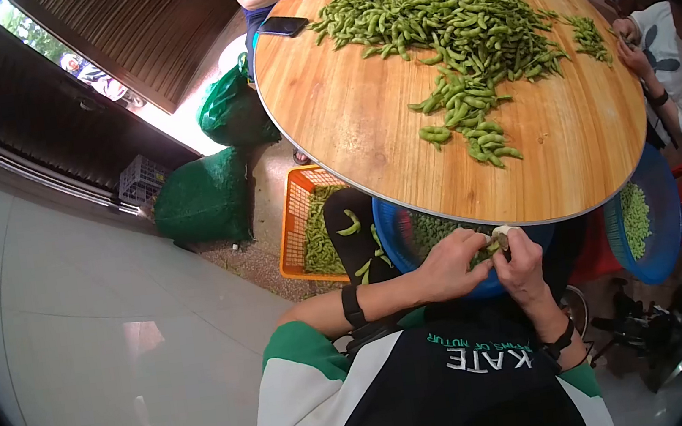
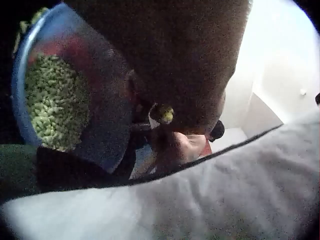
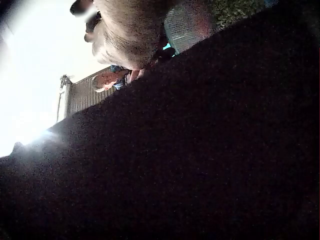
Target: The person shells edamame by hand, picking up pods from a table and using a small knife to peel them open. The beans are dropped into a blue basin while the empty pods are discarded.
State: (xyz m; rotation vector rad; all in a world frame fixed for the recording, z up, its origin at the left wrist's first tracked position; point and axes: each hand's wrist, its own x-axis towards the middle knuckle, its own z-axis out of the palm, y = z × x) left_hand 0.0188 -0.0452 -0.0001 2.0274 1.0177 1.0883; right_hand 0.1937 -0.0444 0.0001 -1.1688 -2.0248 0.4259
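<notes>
green bean pod (image 1: 486, 253): between both hands, just off near edge of round wooden counter (image 1: 330, 121)
left hand (image 1: 450, 268): narrow grip, pinching pod
right hand (image 1: 522, 266): narrow grip, thumb and fingers on pod
why there: over blue round plastic basin (image 1: 392, 236), probably so drops land inside
in the way: counter's near edge overhangs basin
around: loose green pod pile (image 1: 436, 14) toward far edge; orange rectangular plastic crate (image 1: 288, 241) left of basin

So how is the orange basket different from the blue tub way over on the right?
The orange basket has corners, while the blue tub is round. The orange basket holds long pods, while the blue tub holds little loose beans. Both have green food inside.
</notes>
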